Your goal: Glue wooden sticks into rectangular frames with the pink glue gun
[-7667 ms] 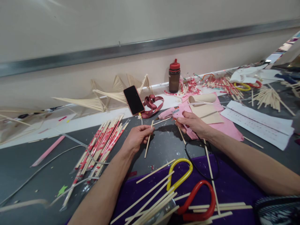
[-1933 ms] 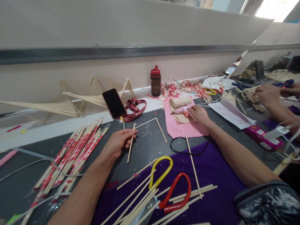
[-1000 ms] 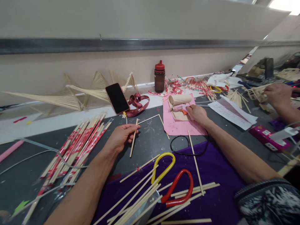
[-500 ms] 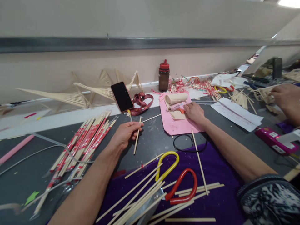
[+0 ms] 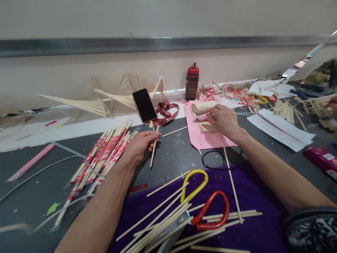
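—Both gun (image 5: 202, 119) and sheet (image 5: 202, 141) have slid left since a second ago, and the sheet's edge covers the corner where two sticks showed.

—Where does the gun lie?

—On the sheet, right under the fingers of the right hand (image 5: 223, 121). Its long axis runs roughly crosswise, nozzle to the left. That hand is clearly the nearer.

—Is it gripping the gun?

—Cannot tell. The fingers bend down over its back part and hide whether they close on it or only rest there.

—And the left hand (image 5: 142, 144)?

—Pinching a stick (image 5: 153, 153) between thumb and fingers, close to its far end. The lower end is free and slants toward the person, so the stick lies well across the gun's line.

—Does the nozzle face it?

—Roughly, with bare table (image 5: 173, 154) between.

—What of the second stick (image 5: 175, 131)?

—It runs from by the left fingertips to the sheet and goes under the edge. Whether it touches the held one, the fingers hide.

—And further out?

—Just past the gun, a roll (image 5: 204, 106) on the same sheet. Phone (image 5: 144, 105) and strap (image 5: 164, 116) lie beyond the left hand; a bottle (image 5: 192, 84) stands by the wall. Nearest the person, scissors (image 5: 226, 211) and loose sticks (image 5: 152, 212) on a cloth (image 5: 260, 189).
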`<control>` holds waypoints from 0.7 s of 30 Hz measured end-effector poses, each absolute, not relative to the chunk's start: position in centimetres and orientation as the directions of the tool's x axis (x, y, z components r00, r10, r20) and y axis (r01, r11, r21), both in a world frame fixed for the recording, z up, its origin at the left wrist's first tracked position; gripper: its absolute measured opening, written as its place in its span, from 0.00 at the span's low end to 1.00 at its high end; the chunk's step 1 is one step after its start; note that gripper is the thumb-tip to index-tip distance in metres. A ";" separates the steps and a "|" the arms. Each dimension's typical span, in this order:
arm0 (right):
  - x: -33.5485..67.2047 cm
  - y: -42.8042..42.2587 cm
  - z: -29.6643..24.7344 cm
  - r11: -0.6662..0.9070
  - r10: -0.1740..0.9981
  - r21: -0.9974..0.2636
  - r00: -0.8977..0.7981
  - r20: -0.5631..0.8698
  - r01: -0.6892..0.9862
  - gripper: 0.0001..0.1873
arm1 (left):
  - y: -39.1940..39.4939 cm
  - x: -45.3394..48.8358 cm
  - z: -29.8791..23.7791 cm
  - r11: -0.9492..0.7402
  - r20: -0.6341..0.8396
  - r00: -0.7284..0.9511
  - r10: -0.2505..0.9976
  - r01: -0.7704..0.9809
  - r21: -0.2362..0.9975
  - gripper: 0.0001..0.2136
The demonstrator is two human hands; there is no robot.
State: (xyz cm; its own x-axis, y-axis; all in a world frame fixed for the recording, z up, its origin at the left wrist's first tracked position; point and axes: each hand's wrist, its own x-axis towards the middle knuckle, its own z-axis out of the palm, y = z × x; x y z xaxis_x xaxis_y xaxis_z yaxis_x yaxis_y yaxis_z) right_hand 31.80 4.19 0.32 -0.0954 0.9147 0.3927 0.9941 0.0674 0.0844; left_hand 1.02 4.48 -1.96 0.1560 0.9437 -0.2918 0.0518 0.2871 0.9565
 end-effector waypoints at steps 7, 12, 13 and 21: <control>22.5 5.3 -0.4 0.583 0.794 0.095 -0.590 0.146 0.807 0.14 | 4.9 -0.1 -1.8 0.269 -0.286 0.066 0.956 0.195 0.943 0.15; 21.8 6.8 -2.4 0.596 0.783 0.157 -0.613 0.103 0.788 0.11 | 4.7 0.3 -2.3 0.292 -0.319 0.061 0.946 0.269 0.918 0.13; 21.9 6.9 -2.5 0.597 0.783 0.164 -0.615 0.091 0.785 0.11 | 4.7 0.3 -2.4 0.298 -0.327 0.062 0.943 0.276 0.914 0.12; 22.0 6.8 -3.3 0.597 0.770 0.179 -0.621 0.147 0.782 0.11 | 4.4 0.9 -2.5 0.318 -0.342 0.028 0.939 0.308 0.897 0.09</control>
State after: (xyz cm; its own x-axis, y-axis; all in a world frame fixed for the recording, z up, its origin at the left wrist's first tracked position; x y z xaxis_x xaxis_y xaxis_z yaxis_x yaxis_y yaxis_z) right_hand 22.00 6.79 -3.33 -0.6213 0.7697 0.1466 0.7820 0.5972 0.1786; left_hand 0.86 4.38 -2.54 0.0278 0.9392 -0.3422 0.3085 0.3175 0.8967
